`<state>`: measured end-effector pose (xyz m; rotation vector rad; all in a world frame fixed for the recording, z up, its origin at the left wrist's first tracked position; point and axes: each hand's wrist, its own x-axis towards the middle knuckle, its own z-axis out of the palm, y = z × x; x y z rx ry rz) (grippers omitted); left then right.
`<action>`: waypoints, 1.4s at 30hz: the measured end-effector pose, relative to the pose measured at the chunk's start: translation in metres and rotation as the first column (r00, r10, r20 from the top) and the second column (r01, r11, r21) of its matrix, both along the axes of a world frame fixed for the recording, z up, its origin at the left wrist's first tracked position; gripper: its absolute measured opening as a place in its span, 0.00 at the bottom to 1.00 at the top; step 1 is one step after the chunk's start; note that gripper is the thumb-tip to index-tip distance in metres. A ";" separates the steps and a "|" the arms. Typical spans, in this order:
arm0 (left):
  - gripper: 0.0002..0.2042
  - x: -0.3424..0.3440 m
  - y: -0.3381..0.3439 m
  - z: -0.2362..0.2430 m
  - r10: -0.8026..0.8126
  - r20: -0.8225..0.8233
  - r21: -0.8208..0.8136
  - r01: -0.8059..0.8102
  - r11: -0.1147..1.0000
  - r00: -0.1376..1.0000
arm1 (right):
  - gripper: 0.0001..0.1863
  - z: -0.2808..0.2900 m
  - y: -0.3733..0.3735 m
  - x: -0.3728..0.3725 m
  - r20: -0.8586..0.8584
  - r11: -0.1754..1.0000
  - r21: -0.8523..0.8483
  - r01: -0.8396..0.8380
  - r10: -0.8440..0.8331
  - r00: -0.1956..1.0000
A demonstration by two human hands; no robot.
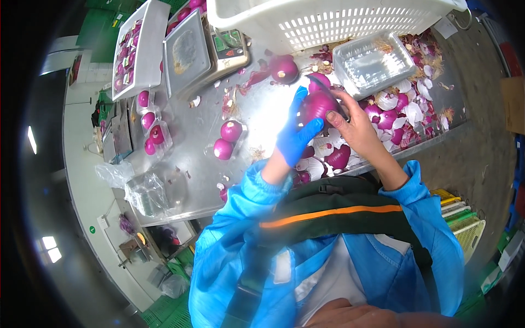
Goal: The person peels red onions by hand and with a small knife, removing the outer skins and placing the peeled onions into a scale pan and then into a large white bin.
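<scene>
My left hand (295, 131), in a blue glove, and my bare right hand (353, 123) are closed around a large red onion (314, 104), thumbs toward me. A dark, thin strip shows along the onion's far side; I cannot make out what it is. Another red onion (284, 69) lies just beyond my hands. Loose purple and white skins (322, 167) cover the steel table (199, 183) below and right of them. A pair of onions (229, 139) rests on clear wrapping to the left.
A scale (229, 60) with a tilted tray (186, 49) stands at the back, beside a white box of onions (123, 82), a slotted white crate (350, 19) and a clear tub (372, 68). Wrapped onions (153, 136) and plastic bags (145, 191) lie left. Coloured crates (467, 235) stand lower right.
</scene>
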<state>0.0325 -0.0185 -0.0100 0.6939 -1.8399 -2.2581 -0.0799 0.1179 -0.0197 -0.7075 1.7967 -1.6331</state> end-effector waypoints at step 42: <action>0.27 0.006 0.019 -0.015 0.262 -0.067 0.326 -0.227 0.918 0.963 | 0.23 -0.042 0.043 0.031 -0.801 0.869 0.293 0.399 -0.005 0.598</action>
